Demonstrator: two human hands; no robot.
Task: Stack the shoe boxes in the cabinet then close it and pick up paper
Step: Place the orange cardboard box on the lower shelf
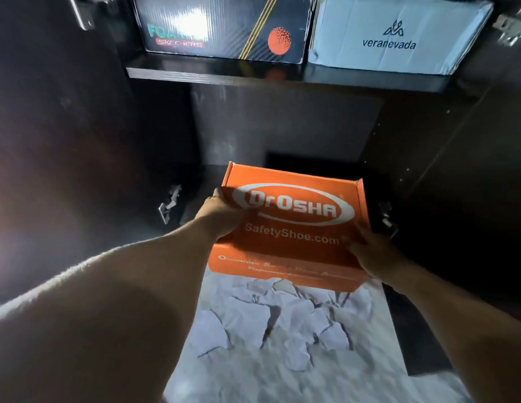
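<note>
An orange Dr.Osha shoe box (294, 228) is held at the mouth of the dark cabinet's lower compartment (282, 126). My left hand (224, 213) grips its left side, thumb on the lid. My right hand (372, 254) holds its right front corner. On the shelf (282, 75) above stand a black Skechers box (221, 27) and a pale blue veranevada box (396, 36). Several crumpled white paper pieces (271, 318) lie on the marble floor below the box.
Both dark cabinet doors stand open, the left door (55, 126) and the right door (471, 170). Metal hinges (169, 203) show on each side of the opening. A black box or panel (311, 164) sits deep in the lower compartment.
</note>
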